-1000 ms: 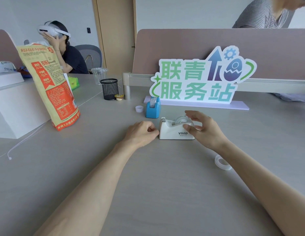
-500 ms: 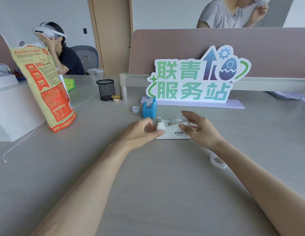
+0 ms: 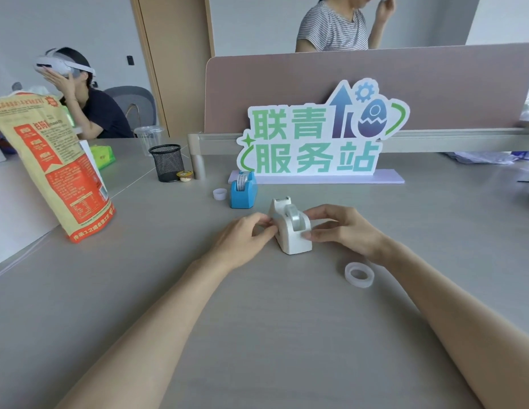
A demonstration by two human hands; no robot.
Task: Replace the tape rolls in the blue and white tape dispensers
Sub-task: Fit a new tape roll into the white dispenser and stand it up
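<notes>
Head view: the white plastic tape dispenser (image 3: 291, 231) was held between both hands on the grey desk (image 3: 257, 335). The left hand (image 3: 242, 239) was closed with its fingertips pinched against the dispenser's left side, while the right hand (image 3: 344, 230) gripped the right side — thumb pressed low on the body, fingers curved over the top near the clear tape roll (image 3: 294, 218) seated in the cradle. The dispenser was turned so that its cutter end pointed away from the wearer.

A loose translucent ring of tape (image 3: 359, 274) lay flat on the desk just beside the right forearm, apart from the dispenser. Behind the white dispenser, the small blue plastic tape dispenser (image 3: 242, 191) was seen standing upright with a roll in it, a small pale plastic core (image 3: 219, 193) just to its left. Further back stood a green-lettered cut-out sign (image 3: 316, 137); to the left were placed a black mesh pen cup (image 3: 166, 162) and a tall orange-and-tan printed bag (image 3: 56, 169).
</notes>
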